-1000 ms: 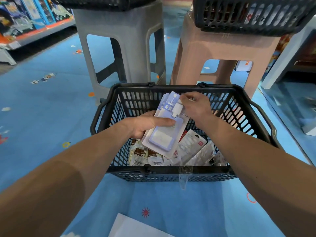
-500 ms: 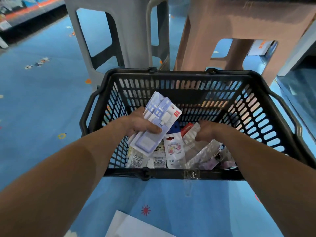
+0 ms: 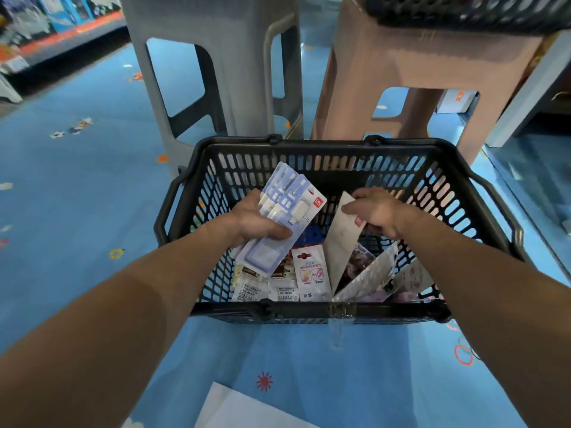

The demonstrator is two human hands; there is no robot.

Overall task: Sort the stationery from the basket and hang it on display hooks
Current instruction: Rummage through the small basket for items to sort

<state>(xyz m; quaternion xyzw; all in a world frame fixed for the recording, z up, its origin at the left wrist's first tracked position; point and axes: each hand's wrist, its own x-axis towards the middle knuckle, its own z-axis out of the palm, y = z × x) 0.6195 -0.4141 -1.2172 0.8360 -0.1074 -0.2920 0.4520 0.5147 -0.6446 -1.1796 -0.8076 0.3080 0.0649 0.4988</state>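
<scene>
Stationery sorting: left hand grips fanned blue packs above the basket's left side, presumably collecting matches; right hand pinches a grey card upright.

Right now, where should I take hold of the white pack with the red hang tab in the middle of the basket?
Pinch its top edge by the red hang tab, fingers coming down from above. The white pack stands nearly upright with its lower end down among other packets, so only the top is free. The right hand, nearest, holds a grey card.
</scene>
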